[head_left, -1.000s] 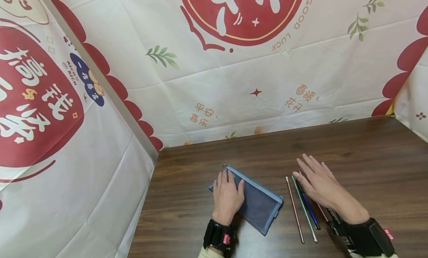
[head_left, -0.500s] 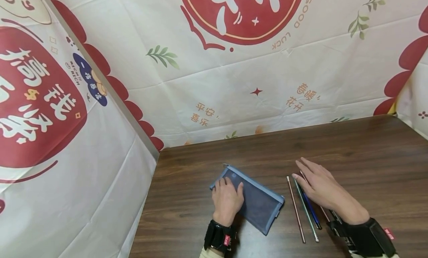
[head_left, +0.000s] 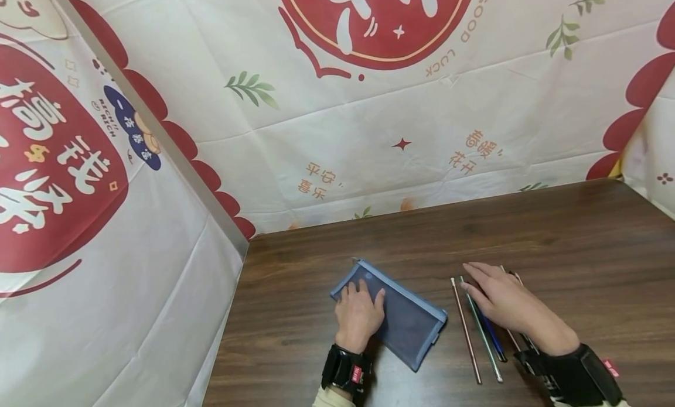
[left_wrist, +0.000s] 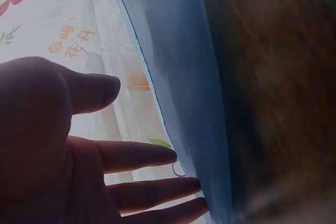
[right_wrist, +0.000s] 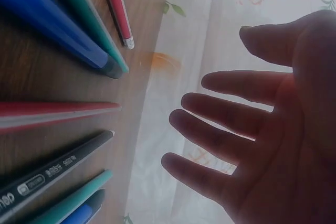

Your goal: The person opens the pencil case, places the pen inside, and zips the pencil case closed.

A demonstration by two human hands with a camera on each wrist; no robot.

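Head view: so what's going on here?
A person has both hands over a brown table. The left hand is over a blue pouch lying there, though whether it presses down is hard to tell. The right hand is over a row of pens and pencils, its fingers extended and gripping none of them. At this moment, the pens and pencils lie on the table beside the pouch.

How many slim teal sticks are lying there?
2 in the right wrist view: one slim teal stick at upper left, another lower left beside a printed black stick. Others may be hidden.
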